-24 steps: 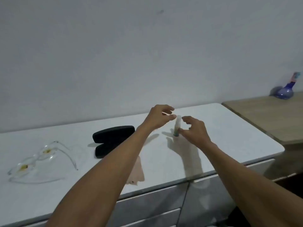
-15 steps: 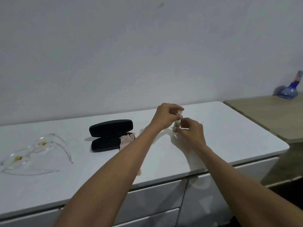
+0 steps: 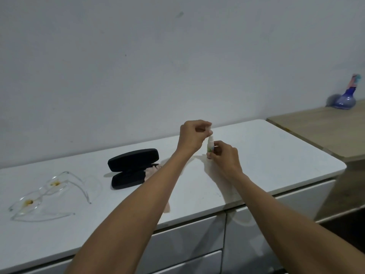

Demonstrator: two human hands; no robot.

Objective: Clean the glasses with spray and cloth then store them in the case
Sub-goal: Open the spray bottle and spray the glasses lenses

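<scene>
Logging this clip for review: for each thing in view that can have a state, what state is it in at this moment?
glasses: unfolded, lying on the white counter, yellowish smudges on both lenses.
glasses case: open, lying on the counter.
cloth: partly in the case, partly hidden by the left arm.
spray bottle: upright, held.
left hand: pinching the bottle's top; cap on or off unclear.
right hand: gripping the bottle's lower part.

A plain pale grey wall [image 3: 177,66] fills the upper half, marked with a few small dark specks. Below it runs a white cabinet top [image 3: 276,159] with rounded right corner and glossy white drawer fronts [image 3: 189,234]. At its right edge stands a wooden table [image 3: 325,131], carrying a blue vase [image 3: 345,100] at the wall.
</scene>
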